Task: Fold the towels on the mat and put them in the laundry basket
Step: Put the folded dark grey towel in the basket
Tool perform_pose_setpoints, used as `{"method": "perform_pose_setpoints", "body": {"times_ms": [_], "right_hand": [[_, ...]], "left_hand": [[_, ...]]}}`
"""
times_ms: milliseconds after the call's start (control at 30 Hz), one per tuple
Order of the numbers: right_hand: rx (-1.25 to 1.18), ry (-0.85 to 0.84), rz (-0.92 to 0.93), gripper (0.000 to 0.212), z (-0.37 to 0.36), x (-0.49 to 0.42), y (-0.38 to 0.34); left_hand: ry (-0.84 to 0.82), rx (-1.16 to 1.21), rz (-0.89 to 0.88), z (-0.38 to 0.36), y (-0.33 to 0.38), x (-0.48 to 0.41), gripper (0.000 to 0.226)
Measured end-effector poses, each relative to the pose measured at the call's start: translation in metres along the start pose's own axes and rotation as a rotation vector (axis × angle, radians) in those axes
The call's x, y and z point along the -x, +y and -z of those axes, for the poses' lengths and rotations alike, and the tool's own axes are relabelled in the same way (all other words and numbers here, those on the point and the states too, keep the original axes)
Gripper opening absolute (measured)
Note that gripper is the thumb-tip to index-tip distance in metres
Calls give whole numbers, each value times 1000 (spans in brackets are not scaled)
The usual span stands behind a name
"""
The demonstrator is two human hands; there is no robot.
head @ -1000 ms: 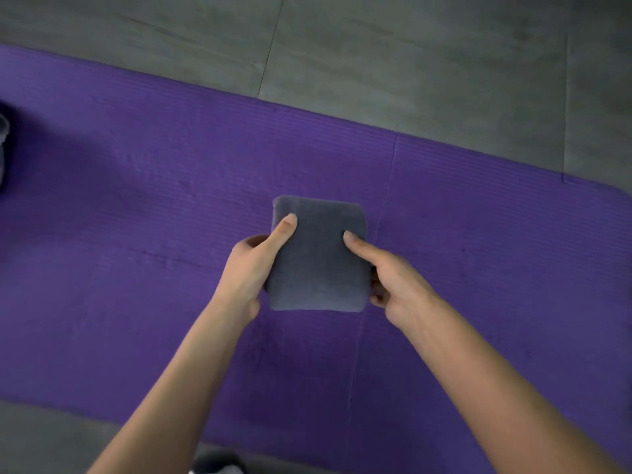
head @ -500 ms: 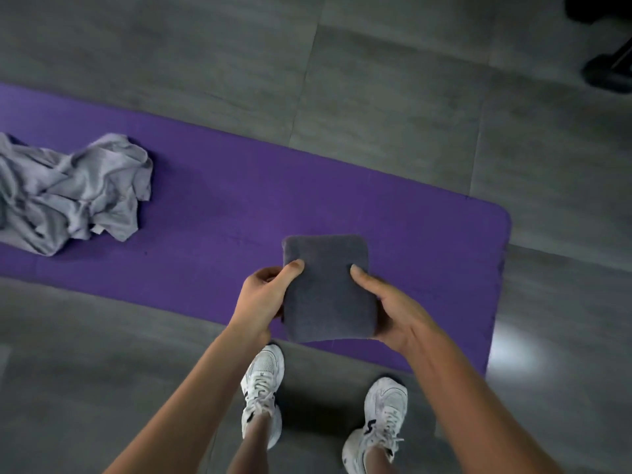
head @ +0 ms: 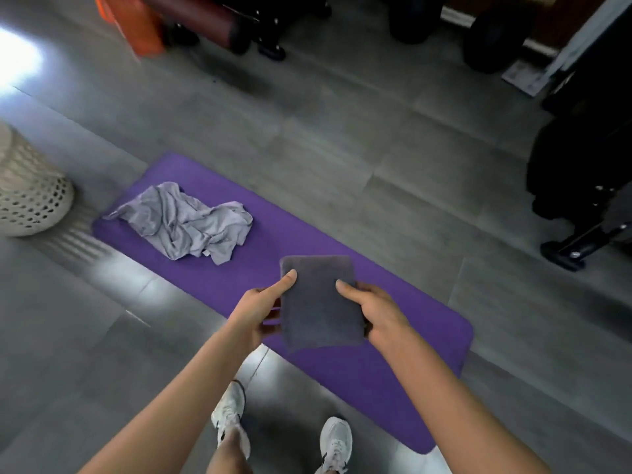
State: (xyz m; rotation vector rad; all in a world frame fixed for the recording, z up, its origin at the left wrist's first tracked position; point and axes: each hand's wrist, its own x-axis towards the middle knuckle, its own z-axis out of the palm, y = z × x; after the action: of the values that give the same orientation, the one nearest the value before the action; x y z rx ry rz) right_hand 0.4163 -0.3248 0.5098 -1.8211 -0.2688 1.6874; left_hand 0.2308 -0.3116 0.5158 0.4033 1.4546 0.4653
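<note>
A folded dark grey towel is held in the air above the purple mat. My left hand grips its left edge, thumb on top. My right hand grips its right edge the same way. A crumpled light grey towel lies on the far left end of the mat. The white perforated laundry basket stands on the floor at the left edge of the view, beyond the mat's end.
I stand on the grey tiled floor at the mat's near edge, white sneakers visible below. Dark gym equipment stands at the right. An orange object and wheeled gear line the far side.
I have risen from close over the mat to standing, lifting the folded dark towel with both hands. The view has widened and turned left, bringing the crumpled towel and basket into sight.
</note>
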Motion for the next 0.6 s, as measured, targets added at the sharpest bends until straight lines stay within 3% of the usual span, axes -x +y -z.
{"method": "perform_pose_setpoints", "body": {"times_ms": [200, 433, 600], "right_hand": [[83, -126, 11, 16, -123, 50, -20], [110, -213, -89, 25, -331, 86, -6], [96, -290, -67, 15, -477, 90, 4]], "left_hand": [[64, 127, -57, 111, 38, 56, 50], [121, 166, -107, 314, 83, 88, 44], [147, 115, -147, 459, 117, 84, 45]]}}
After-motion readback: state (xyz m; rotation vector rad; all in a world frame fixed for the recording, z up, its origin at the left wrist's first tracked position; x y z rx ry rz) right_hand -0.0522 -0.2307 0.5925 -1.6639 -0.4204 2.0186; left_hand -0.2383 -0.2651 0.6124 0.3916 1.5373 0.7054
